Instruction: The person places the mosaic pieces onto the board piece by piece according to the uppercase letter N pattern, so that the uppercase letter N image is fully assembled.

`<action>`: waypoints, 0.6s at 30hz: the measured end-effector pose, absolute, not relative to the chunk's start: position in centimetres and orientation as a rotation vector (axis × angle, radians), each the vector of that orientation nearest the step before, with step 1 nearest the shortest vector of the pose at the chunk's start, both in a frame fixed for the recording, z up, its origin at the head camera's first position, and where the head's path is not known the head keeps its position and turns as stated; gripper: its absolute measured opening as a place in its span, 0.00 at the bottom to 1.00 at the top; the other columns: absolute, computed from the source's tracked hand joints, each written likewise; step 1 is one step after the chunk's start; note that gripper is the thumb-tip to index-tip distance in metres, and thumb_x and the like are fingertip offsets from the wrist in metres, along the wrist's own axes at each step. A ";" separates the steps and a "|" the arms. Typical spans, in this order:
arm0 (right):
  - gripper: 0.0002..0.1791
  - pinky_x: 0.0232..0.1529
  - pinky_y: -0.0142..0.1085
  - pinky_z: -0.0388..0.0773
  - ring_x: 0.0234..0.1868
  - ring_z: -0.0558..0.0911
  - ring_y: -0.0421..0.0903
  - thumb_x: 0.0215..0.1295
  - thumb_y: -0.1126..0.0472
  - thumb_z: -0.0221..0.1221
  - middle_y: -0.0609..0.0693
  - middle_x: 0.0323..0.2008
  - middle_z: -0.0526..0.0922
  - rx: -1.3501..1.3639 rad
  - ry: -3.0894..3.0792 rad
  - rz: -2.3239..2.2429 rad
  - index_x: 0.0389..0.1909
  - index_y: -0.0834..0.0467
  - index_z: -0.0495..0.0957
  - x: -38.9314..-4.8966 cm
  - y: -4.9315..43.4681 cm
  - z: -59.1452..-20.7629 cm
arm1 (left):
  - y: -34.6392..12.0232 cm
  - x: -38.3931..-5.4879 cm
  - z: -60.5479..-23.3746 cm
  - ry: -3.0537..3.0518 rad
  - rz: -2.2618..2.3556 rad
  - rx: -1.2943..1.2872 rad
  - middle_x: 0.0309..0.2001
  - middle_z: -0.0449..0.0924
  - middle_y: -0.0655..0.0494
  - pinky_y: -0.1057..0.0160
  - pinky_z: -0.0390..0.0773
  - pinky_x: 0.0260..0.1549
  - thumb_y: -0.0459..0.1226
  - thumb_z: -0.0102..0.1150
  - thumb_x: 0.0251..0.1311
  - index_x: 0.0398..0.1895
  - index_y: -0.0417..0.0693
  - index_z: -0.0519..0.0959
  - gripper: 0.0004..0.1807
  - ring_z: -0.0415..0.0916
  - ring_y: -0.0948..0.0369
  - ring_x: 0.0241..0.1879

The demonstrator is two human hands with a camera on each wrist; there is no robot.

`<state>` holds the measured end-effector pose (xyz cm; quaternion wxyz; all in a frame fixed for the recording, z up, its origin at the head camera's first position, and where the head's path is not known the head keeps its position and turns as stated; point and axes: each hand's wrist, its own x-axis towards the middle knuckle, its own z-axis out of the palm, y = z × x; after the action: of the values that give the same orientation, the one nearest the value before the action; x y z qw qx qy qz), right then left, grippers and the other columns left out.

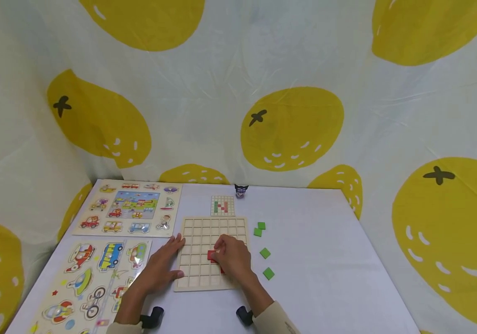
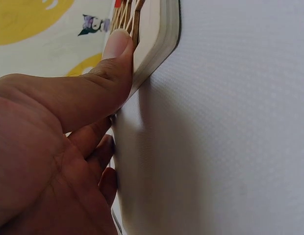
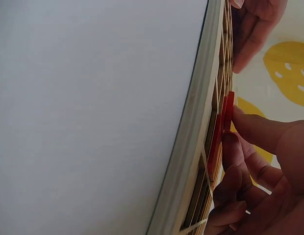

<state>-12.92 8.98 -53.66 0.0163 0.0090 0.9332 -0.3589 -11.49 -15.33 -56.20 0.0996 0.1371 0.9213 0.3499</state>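
A wooden grid board (image 1: pixel 192 267) lies flat on the white table. My left hand (image 1: pixel 164 262) rests along the board's left side with fingers spread, and in the left wrist view its thumb (image 2: pixel 117 49) touches the rim. Over the middle of the grid, my right hand (image 1: pixel 235 260) pinches a red square tile (image 1: pixel 211 254) between thumb and fingers. The right wrist view has this tile (image 3: pixel 230 110) raised on edge, close to other red tiles (image 3: pixel 215 142) set in the grid. Part of another red tile (image 1: pixel 222 271) shows beneath the hand, which hides the cells there.
Several green tiles (image 1: pixel 265 253) lie right of the board. Behind it stand a small pattern card (image 1: pixel 223 206) and a dark-eared figurine (image 1: pixel 241 190). Two picture puzzle boards (image 1: pixel 170 191) (image 1: pixel 60 278) take up the left side. A lemon-print cloth (image 1: pixel 205 116) hangs behind.
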 end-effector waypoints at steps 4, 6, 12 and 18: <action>0.12 0.20 0.33 0.66 0.20 0.73 0.39 0.58 0.55 0.78 0.41 0.18 0.75 0.030 2.901 -1.086 0.37 0.50 0.83 -13.4 8.4 -53.7 | -15.3 -11.6 -56.3 2.728 1.021 0.412 0.87 0.48 0.49 0.33 0.50 0.82 0.35 0.79 0.56 0.85 0.48 0.58 0.55 0.41 0.43 0.87; 0.12 0.21 0.33 0.65 0.21 0.72 0.38 0.59 0.54 0.77 0.40 0.18 0.75 0.045 2.902 -1.064 0.37 0.50 0.83 -13.6 8.1 -53.7 | -15.3 -11.6 -56.3 2.724 1.023 0.410 0.87 0.48 0.49 0.33 0.50 0.82 0.35 0.79 0.56 0.85 0.48 0.58 0.55 0.41 0.43 0.87; 0.14 0.21 0.34 0.65 0.20 0.72 0.40 0.59 0.53 0.78 0.41 0.17 0.75 0.044 2.919 -1.013 0.36 0.51 0.82 -14.1 7.4 -53.4 | -15.3 -11.6 -56.2 2.723 1.025 0.405 0.87 0.48 0.50 0.33 0.50 0.82 0.35 0.79 0.56 0.85 0.49 0.58 0.55 0.41 0.43 0.87; 0.13 0.21 0.36 0.64 0.20 0.72 0.42 0.59 0.54 0.78 0.41 0.15 0.74 0.059 2.922 -1.000 0.33 0.50 0.81 -14.6 6.8 -53.5 | -15.4 -11.6 -56.3 2.735 1.005 0.408 0.87 0.48 0.49 0.33 0.51 0.82 0.35 0.79 0.56 0.85 0.49 0.58 0.55 0.42 0.42 0.87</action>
<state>-14.60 6.79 -53.53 0.0264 0.0190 0.9456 -0.3237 -11.60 -15.39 -56.26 0.0997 0.1379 0.9250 0.3398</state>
